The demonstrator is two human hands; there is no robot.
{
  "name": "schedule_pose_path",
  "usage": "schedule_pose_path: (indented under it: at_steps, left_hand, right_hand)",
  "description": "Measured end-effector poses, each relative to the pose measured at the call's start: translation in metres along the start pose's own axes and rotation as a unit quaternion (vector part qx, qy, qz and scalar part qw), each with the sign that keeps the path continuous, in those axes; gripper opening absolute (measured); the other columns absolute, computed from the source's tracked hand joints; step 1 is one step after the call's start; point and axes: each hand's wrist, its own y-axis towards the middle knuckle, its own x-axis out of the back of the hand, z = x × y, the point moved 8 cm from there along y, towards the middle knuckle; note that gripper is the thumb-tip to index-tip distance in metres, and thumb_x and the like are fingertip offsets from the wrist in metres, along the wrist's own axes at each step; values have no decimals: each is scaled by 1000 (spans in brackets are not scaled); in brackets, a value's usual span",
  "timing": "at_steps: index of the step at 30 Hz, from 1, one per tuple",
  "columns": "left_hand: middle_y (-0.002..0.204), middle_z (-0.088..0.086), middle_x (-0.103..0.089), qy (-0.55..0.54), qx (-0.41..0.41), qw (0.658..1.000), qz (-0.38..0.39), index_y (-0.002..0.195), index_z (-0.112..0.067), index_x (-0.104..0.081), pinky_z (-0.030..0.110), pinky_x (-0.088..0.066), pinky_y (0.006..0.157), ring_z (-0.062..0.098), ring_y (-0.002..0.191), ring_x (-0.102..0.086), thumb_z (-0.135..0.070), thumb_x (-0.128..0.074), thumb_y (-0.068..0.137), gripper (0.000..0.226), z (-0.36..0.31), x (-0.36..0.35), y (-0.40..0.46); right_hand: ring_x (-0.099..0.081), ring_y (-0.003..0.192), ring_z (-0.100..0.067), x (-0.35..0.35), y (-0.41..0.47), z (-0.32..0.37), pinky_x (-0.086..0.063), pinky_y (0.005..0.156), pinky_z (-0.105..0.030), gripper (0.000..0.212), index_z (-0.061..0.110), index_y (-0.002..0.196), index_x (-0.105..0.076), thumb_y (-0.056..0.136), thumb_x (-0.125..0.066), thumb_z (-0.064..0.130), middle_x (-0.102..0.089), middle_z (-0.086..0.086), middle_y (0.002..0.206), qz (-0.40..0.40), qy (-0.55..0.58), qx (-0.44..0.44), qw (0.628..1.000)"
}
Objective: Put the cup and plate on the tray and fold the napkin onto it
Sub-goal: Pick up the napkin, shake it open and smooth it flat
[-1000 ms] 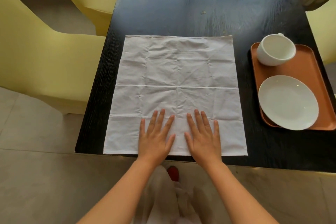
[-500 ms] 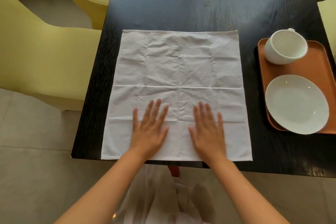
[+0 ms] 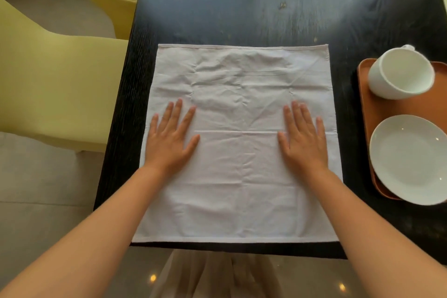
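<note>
Pressing both palms flat, I have my left hand (image 3: pixel 169 139) and right hand (image 3: pixel 303 140) spread wide apart on the white napkin (image 3: pixel 238 176), fingers extended and gripping nothing. It lies unfolded and creased on the dark table (image 3: pixel 242 7), its near edge along the table's front edge. To my right the orange tray (image 3: pixel 365 109) carries the white cup (image 3: pixel 400 74) at its far end and the white plate (image 3: pixel 410 158) nearer me.

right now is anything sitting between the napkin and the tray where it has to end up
Nothing visible does. Only a bare strip of table separates the napkin from the tray. On the tray, though, the cup and plate fill most of its surface.
</note>
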Motion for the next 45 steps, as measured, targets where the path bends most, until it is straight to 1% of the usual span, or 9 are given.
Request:
schedule_pose_path:
  at_steps: [5,8,10,13,23,31,37,41,45]
  left_hand:
    - [158,3,6,-7,112,993,-26,147,-16,2,49,9,115,14,144,8,-50,-23,93,69,35,18,37]
    - [155,-1,7,-11,11,998,-66,146,-24,1,48,19,109,17,144,4,-49,-21,91,64,-12,27,53]
    - [155,1,-6,5,-87,995,-53,146,-26,-12,49,12,111,20,144,-6,-46,-22,90,60,-57,19,60]
    - [155,1,-16,8,-100,995,-18,145,-26,-20,51,3,113,21,143,-14,-43,-17,89,59,-79,8,84]
    - [158,-2,-4,15,-81,996,-16,146,-37,-13,46,0,114,16,145,-1,-59,-20,84,66,-34,18,165]
    - [158,4,-11,26,-84,996,-31,147,-29,-15,41,-4,116,18,145,-7,-55,-16,85,67,30,35,168]
    - [159,5,-3,24,-8,999,-40,148,-24,-9,49,2,116,18,145,0,-49,-26,93,63,39,37,163]
    - [157,1,6,-21,-56,997,-44,146,-28,-1,53,8,112,19,144,6,-59,-20,85,71,-3,37,102]
    - [156,3,-4,-70,-133,989,14,145,-30,-14,55,-8,112,21,144,-3,-61,-33,80,74,-64,24,3]
  right_hand:
    - [6,144,-16,19,21,-19,1,118,-47,63,12,147,2,96,-21,41,3,-5,158,-35,28,-135,990]
    - [9,143,-16,25,37,44,10,114,-45,63,18,147,-1,94,-21,44,9,1,155,-57,30,-5,998]
    - [9,142,-16,15,48,86,8,114,-45,61,19,148,-8,94,-25,42,5,2,154,-34,22,76,996]
    - [7,143,-16,0,73,99,8,113,-46,59,19,147,-8,96,-32,35,-3,0,157,2,11,70,997]
    - [-1,145,-16,19,144,41,3,112,-53,58,36,146,-14,92,-37,42,-5,3,158,-21,0,17,1000]
    - [0,144,-14,43,154,-57,-1,115,-49,65,21,148,-9,87,-19,44,-5,-1,158,-37,-16,-31,999]
    - [6,144,-16,47,147,-53,3,115,-55,61,16,148,-3,96,-23,40,2,-2,159,-32,-38,-67,996]
    - [2,144,-19,53,92,0,4,112,-55,61,16,148,-11,96,-36,38,-4,-6,158,-65,6,41,997]
    - [-3,143,-20,37,-6,46,-2,113,-53,64,18,146,-21,90,-32,48,-7,-4,155,-32,33,151,987]
